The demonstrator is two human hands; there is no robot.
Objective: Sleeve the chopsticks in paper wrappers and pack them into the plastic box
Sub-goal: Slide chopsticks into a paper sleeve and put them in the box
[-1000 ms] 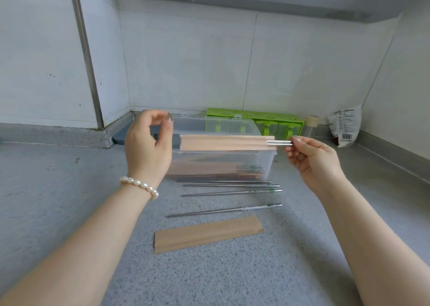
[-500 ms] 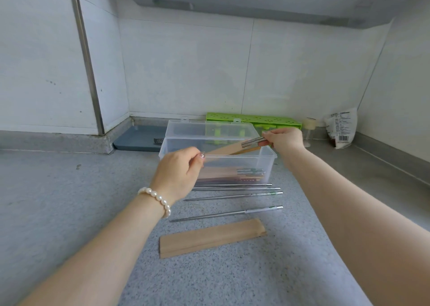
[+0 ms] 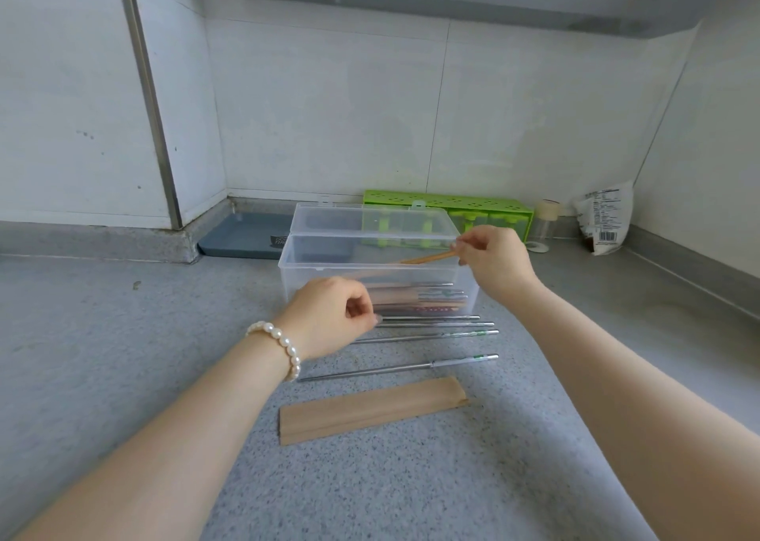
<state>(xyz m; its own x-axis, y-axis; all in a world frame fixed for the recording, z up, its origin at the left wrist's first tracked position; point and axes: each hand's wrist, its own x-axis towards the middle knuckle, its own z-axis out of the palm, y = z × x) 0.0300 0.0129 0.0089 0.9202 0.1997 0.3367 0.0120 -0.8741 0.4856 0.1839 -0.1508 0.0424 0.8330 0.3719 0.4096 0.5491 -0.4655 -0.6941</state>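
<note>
A clear plastic box (image 3: 288,271) stands with its lid tipped open at the back, and sleeved chopsticks (image 3: 411,295) lie in its bottom. My right hand (image 3: 493,260) pinches the right end of a brown paper-sleeved pair (image 3: 427,258), which slants down into the box. My left hand (image 3: 333,318) hovers in front of the box, its fingers curled with nothing visible in them. Its fingertips are next to the left ends of bare metal chopsticks (image 3: 436,324) lying by the box wall. One more bare chopstick (image 3: 395,367) lies nearer me. An empty paper wrapper (image 3: 370,411) lies nearest.
A green perforated rack (image 3: 448,207) stands behind the box against the wall. A grey-blue tray (image 3: 246,236) sits in the back left corner. At the back right are a small jar (image 3: 547,219), a tape roll (image 3: 536,247) and a printed packet (image 3: 602,219).
My left hand let go of the sleeve's left end and dropped in front of the box. My right hand carried the sleeved pair over the box and tipped it in.
</note>
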